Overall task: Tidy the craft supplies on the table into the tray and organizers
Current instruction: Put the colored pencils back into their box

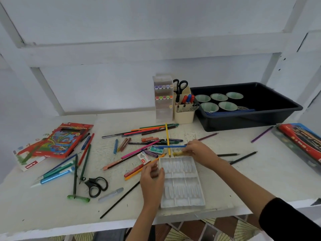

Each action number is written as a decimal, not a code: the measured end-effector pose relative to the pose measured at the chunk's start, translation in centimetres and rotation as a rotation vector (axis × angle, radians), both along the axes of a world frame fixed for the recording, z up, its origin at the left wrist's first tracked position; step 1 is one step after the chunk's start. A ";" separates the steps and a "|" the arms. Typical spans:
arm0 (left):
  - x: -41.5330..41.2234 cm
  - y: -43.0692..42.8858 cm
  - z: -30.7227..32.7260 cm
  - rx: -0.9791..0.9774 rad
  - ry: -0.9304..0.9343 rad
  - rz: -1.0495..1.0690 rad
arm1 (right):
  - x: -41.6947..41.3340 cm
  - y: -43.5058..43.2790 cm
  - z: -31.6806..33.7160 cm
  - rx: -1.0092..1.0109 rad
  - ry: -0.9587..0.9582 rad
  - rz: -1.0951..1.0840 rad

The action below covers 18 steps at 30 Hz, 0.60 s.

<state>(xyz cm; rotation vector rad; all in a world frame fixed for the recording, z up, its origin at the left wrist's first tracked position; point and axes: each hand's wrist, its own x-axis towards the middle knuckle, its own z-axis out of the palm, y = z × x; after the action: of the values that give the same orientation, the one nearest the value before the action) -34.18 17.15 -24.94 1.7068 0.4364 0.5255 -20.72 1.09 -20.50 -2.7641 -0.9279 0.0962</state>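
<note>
The fingers (pixel 188 150) of the right hand (pixel 201 153) pinch one end of a short yellow stick (pixel 177 154). The stick lies with its long axis left to right, free end pointing left, just beyond the far rim of the white tray (pixel 182 205). The left hand (pixel 152 178) curls on the tray's left rim, thumb laid over the edge. The tray sits by the near edge of the table (pixel 278 162), long axis running near to far. A blue pencil (pixel 171 146) lies roughly parallel to the stick, just beyond it. Loose coloured pencils (pixel 147 130) spread farther off, and a cream organizer (pixel 184 115) and a black bin (pixel 243 119) stand at the far side.
</note>
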 end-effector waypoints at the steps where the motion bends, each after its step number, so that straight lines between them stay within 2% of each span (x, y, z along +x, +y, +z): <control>1: 0.1 0.0 0.0 0.006 0.004 0.002 | 0.2 0.2 0.1 -0.032 0.013 0.012; 6: 0.5 -0.1 0.0 0.055 0.006 0.013 | 0.7 1.1 0.2 -0.029 0.031 0.006; 13: 0.9 -0.1 -0.2 0.052 -0.001 0.063 | 0.0 -1.0 2.2 0.279 -0.040 -0.040; 18: 1.1 -0.3 0.1 0.083 -0.008 0.075 | -2.8 -2.9 1.9 0.217 -0.103 0.128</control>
<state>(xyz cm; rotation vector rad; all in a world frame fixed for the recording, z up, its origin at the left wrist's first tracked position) -33.05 16.88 -24.86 1.7723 0.4798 0.6122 -23.57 -1.79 -18.62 -2.5298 -1.0724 -0.1198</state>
